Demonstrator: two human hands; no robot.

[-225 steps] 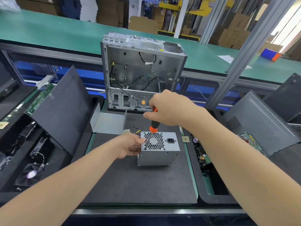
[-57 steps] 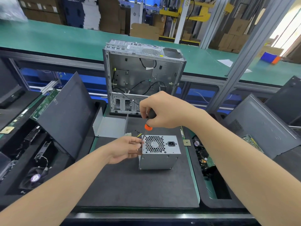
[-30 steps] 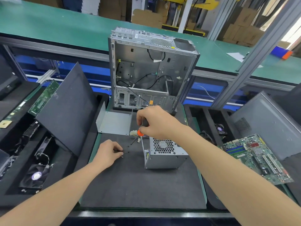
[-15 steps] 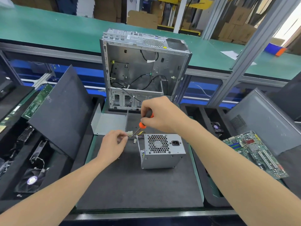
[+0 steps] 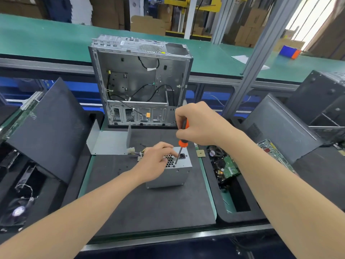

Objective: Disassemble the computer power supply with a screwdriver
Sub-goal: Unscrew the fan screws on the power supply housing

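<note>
Black foam mat [image 5: 149, 208] on green bench [image 5: 84, 179], workshop line. Right hand [image 5: 197, 124]: grip closed round orange-black screwdriver [image 5: 182, 139], shaft angled down, tip on perforated top face of power supply [image 5: 174, 174]. Left hand [image 5: 155, 161]: grip curled over unit's top left edge. Power supply sits mid-mat, cables [image 5: 137, 153] trailing left. Open computer case [image 5: 140, 81] upright behind.

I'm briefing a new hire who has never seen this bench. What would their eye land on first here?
Most likely the two hands in the middle of the black mat. The right hand grips an orange-handled screwdriver, its tip down on the top face of the small grey power supply, which the left hand holds. Behind them, at the back of the mat, stands the open-sided computer case.
</note>
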